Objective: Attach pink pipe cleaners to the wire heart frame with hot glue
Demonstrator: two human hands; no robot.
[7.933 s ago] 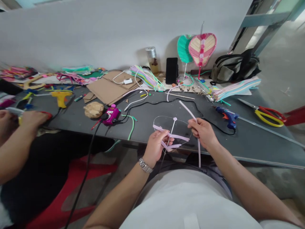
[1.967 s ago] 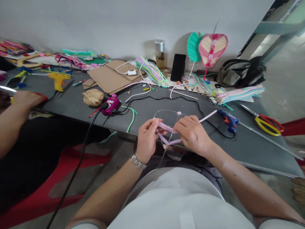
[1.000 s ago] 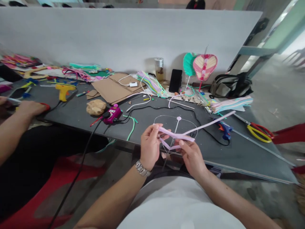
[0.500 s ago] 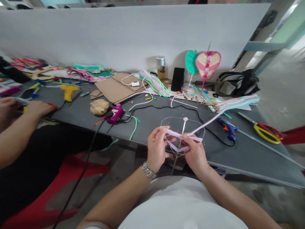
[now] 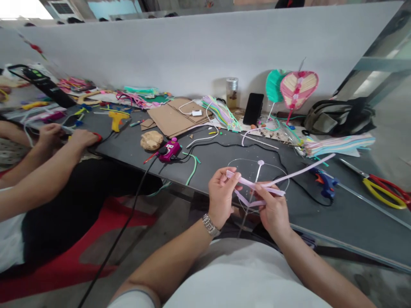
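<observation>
Lilac strips that look like pipe cleaners (image 5: 247, 182) are pinched between both hands above the table's front edge. My left hand (image 5: 222, 196), with a metal watch on the wrist, grips one end between thumb and fingers. My right hand (image 5: 272, 209) pinches the strips further along, and a long free length slants up to the right. Below them a thin wire hoop (image 5: 239, 159) surrounds a central stem, with a small lilac disc (image 5: 260, 163) on it. A bent lilac piece (image 5: 243, 199) crosses the stem's lower part. The fingers partly hide the hoop.
To the right lie a blue glue gun (image 5: 328, 186), scissors (image 5: 383, 192) and a pastel strip bundle (image 5: 342, 144). A magenta device (image 5: 170, 149) with black cords sits left, near cardboard (image 5: 176, 119). Two leaf-shaped fans (image 5: 299, 90) stand behind. A co-worker's hands (image 5: 80, 143) work at far left.
The view has swung left, so the scene sits further right. My left thumb has come over the strip's end. The long free length now shows its tip, clear of the pastel bundle.
</observation>
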